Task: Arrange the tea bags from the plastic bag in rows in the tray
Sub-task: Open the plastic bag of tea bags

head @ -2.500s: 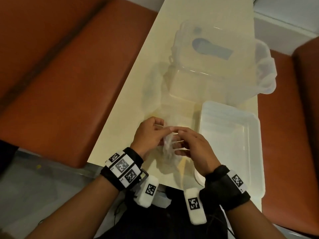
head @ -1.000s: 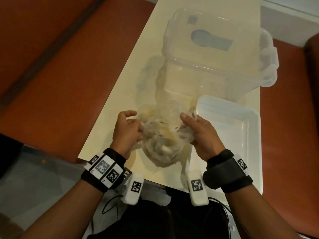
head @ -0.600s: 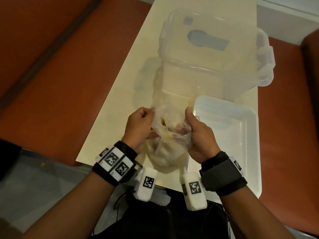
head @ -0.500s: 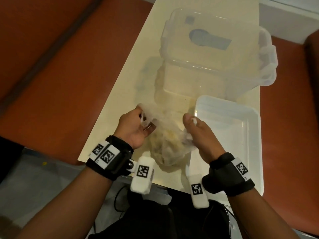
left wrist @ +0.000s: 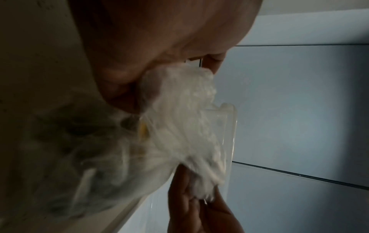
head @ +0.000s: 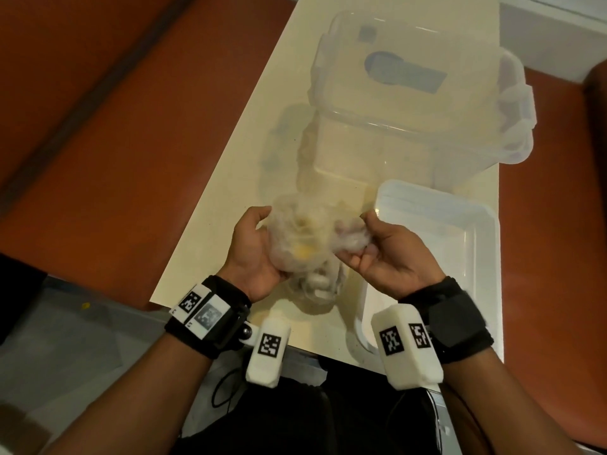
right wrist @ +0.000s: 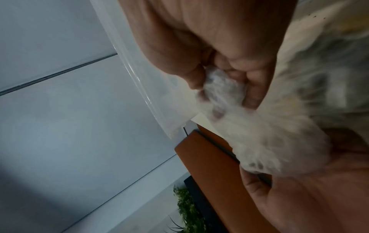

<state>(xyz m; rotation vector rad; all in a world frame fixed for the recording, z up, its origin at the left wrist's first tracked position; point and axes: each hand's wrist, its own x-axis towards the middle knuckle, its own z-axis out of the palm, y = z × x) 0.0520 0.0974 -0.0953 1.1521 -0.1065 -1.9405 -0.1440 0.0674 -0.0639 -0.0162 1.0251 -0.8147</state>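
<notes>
A thin clear plastic bag [head: 308, 247] with tea bags inside, white with yellow tags, hangs between both hands just above the near table edge. My left hand [head: 254, 251] grips its left side with curled fingers. My right hand [head: 371, 244] has bunched film of the bag's mouth [right wrist: 221, 88] pinched in its fingers. The same crumpled bag [left wrist: 183, 126] fills the left wrist view, where my left hand [left wrist: 139, 66] clutches it. The white tray [head: 473, 257] lies right of the bag, nothing in it where it shows.
A large clear lidded storage box [head: 417, 103] stands behind the tray on the cream table [head: 230, 205]. Orange benches [head: 115, 133] flank the table on both sides. The table's near edge runs under my wrists.
Both hands lifted the knotted bag, pulled its mouth apart and regripped it. My palms now face up more, with the bag bunched between them.
</notes>
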